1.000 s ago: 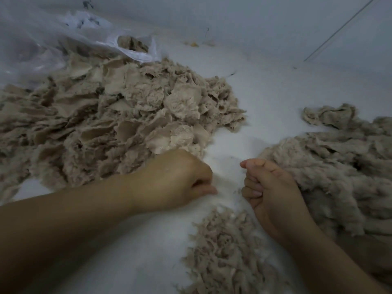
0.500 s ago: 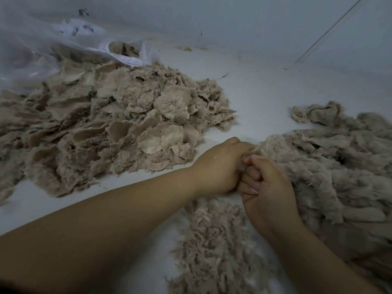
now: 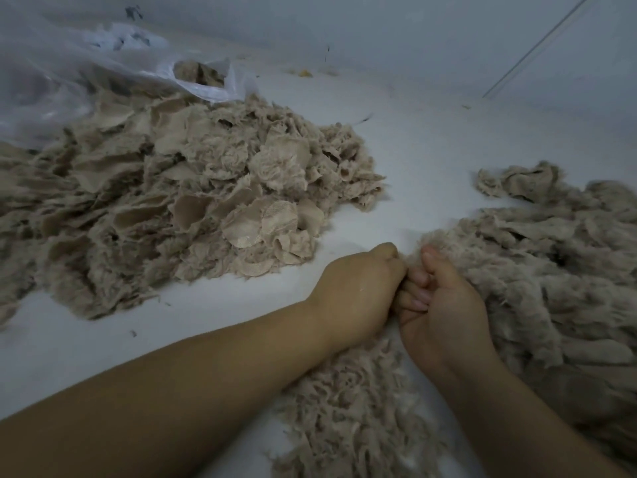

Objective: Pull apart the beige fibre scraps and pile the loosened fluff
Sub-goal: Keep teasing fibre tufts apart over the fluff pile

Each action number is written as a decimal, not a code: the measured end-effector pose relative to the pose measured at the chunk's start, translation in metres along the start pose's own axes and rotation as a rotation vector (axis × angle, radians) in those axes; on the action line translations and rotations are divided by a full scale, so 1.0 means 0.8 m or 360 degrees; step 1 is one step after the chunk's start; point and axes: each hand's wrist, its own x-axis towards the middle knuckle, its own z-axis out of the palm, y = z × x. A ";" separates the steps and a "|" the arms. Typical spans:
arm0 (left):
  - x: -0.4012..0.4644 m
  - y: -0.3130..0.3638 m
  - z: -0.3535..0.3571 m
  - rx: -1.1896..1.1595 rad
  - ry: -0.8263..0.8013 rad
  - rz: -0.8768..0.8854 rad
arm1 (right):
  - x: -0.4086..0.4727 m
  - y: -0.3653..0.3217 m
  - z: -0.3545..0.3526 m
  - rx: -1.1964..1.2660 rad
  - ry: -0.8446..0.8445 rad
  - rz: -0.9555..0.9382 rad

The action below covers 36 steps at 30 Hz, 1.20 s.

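Left hand (image 3: 358,291) and right hand (image 3: 444,305), apart a second ago, now meet knuckle to knuckle, fingers curled; any scrap pinched between them is hidden. Heaped beige fibre scraps (image 3: 193,205) lie far-left on the white surface (image 3: 424,143); loosened beige fluff pile (image 3: 558,270) right, open room between

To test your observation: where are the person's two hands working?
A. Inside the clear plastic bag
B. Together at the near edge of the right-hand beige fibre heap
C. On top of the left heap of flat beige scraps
B: the left hand and right hand meet, fingers curled, at the edge of the right-hand beige fibre heap.
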 end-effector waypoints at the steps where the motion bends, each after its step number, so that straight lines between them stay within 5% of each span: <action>1: -0.008 0.004 -0.001 -0.0003 0.0012 -0.0015 | 0.000 0.000 0.000 0.0006 0.0007 -0.0002; 5: -0.034 0.009 -0.004 -0.0135 0.0140 -0.0057 | 0.002 -0.001 -0.001 0.0069 0.0038 0.0021; 12: -0.025 -0.013 -0.013 -0.0741 0.0867 -0.0329 | 0.000 0.000 0.002 -0.0225 -0.0140 0.0121; 17: -0.023 -0.008 -0.014 -0.1315 0.0892 -0.0401 | 0.003 -0.001 0.006 -0.0301 -0.0198 0.0246; 23: -0.024 -0.009 -0.019 -0.1523 0.0889 -0.0608 | 0.001 0.003 0.002 -0.0460 -0.0272 0.0131; 30: -0.025 -0.023 -0.029 -0.1912 0.0363 -0.0746 | -0.002 0.008 0.005 -0.0715 -0.0400 -0.0001; 36: -0.024 -0.019 -0.029 -0.2068 0.0562 -0.0780 | 0.002 0.006 0.003 -0.0646 -0.0245 0.0050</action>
